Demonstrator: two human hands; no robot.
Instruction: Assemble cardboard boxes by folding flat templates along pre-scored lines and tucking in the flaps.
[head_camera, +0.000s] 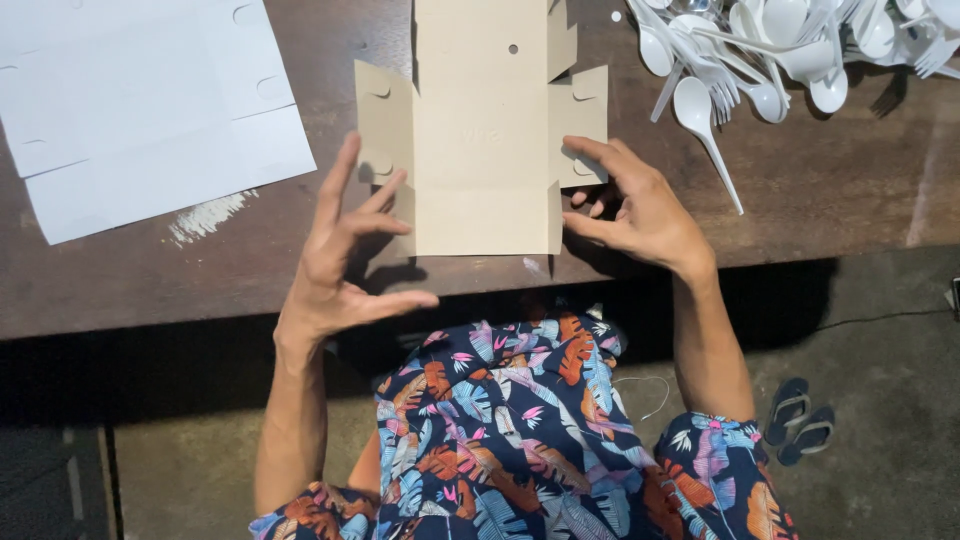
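Note:
A flat, unfolded brown cardboard box blank (487, 130) with side flaps lies on the dark wooden table (840, 190) in front of me. My left hand (345, 250) hovers at its lower left corner with fingers spread, fingertips close to the left flap, holding nothing. My right hand (635, 210) rests at the lower right, its fingers touching the edge of the right flap.
White flat box blanks (140, 110) lie stacked at the far left. A heap of white plastic spoons and forks (780, 50) fills the far right. A pair of sandals (805, 420) sits on the floor at right. My patterned clothing (520, 430) shows below the table edge.

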